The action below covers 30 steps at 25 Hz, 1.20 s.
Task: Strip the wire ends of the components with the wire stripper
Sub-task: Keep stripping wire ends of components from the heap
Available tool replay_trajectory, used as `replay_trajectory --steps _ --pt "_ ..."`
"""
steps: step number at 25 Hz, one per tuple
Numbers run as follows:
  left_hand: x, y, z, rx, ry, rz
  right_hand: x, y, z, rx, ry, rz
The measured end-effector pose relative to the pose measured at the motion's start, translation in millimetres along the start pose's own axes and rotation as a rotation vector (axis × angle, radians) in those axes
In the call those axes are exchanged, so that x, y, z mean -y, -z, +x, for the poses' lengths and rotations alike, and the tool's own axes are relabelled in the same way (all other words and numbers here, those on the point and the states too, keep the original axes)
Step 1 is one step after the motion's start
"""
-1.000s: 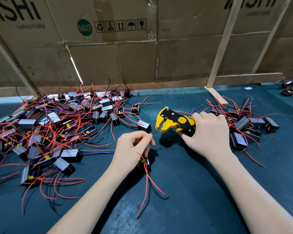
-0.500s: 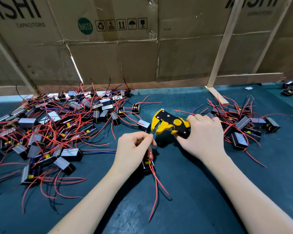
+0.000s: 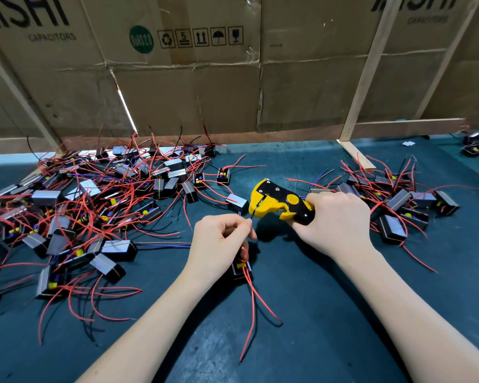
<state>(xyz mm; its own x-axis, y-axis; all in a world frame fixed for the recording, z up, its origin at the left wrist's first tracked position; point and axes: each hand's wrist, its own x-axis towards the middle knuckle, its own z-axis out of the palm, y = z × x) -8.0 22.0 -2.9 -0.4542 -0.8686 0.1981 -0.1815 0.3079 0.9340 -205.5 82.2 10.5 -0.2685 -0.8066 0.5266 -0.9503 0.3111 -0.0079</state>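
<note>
My right hand (image 3: pixel 336 222) grips the handles of a yellow and black wire stripper (image 3: pixel 277 201), its jaws pointing left. My left hand (image 3: pixel 219 241) pinches a thin dark wire between thumb and forefinger, and the wire's tip sits in the stripper's jaws. That wire belongs to a small black component (image 3: pixel 239 268) tucked under my left palm, mostly hidden. Its red wires (image 3: pixel 253 305) trail toward me over the dark green mat (image 3: pixel 329 313).
A large tangle of black and grey components with red wires (image 3: pixel 94 211) covers the mat on the left. A smaller pile (image 3: pixel 398 205) lies right of my right hand. Cardboard sheets (image 3: pixel 191 92) and a wooden post (image 3: pixel 362 78) close off the back.
The stripper has come left and down to my left hand, and the wire tip now sits in its jaws. The component's red wires have swung slightly right.
</note>
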Motion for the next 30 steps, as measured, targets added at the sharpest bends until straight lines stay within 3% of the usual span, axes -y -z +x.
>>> replay_trajectory --steps 5,9,12,14,22,30 --pt "-5.7 10.9 1.8 0.113 -0.07 0.073 -3.7 -6.4 2.2 0.0 -0.078 -0.026" --pt "-6.0 31.4 5.6 0.426 -0.174 0.114 -13.1 -9.9 1.8 -0.063 -0.107 0.031" --pt "-2.1 25.6 1.1 0.526 -0.245 0.204 -15.9 -8.7 3.3 -0.128 -0.165 0.091" --pt "-0.4 23.7 0.6 0.602 -0.187 0.15 -17.8 -6.5 4.9 -0.152 -0.177 0.122" --pt "-3.8 20.1 2.3 0.503 -0.139 0.129 -18.4 -0.6 4.2 -0.165 -0.051 0.128" --pt "1.2 23.9 5.5 0.526 -0.138 0.106 -12.3 -1.9 1.7 -0.07 0.004 -0.002"
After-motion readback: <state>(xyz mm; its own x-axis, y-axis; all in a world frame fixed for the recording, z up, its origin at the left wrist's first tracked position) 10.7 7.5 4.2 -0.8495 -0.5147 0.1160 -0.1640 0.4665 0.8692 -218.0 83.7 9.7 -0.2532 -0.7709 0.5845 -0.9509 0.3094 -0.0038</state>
